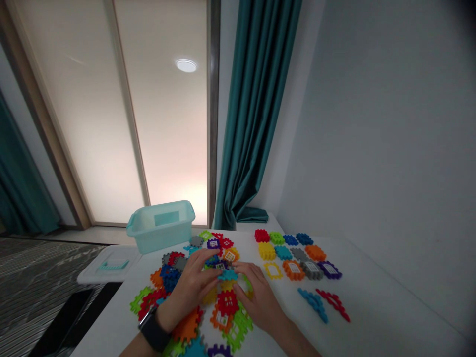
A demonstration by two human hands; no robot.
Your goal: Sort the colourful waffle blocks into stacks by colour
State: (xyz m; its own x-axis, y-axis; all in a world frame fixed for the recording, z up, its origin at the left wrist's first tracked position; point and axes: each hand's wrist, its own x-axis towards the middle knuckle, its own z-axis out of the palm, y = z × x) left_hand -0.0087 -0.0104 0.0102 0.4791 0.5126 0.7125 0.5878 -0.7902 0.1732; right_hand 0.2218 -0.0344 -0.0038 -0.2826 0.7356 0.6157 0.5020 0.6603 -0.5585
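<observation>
A light blue notched building tile (227,274) is between my two hands, above a mixed heap of plastic tiles. My left hand (195,280), with a dark watch (154,327) on its wrist, pinches the tile's left edge. At its right edge are the curled fingers and thumb of my right hand (258,295). Beneath and around them lie a red window tile (227,302), an orange window tile (221,319), green tiles (238,329) and dark blue tiles (170,277). My fingers partly cover the tiles behind them.
Sorted stacks stand at the right, among them red (262,235), yellow (267,251) and purple (329,269) tiles. Nearer lie a blue row (313,305) and a red row (333,304). A teal bin (163,240) and its lid (107,265) sit at the table's left edge.
</observation>
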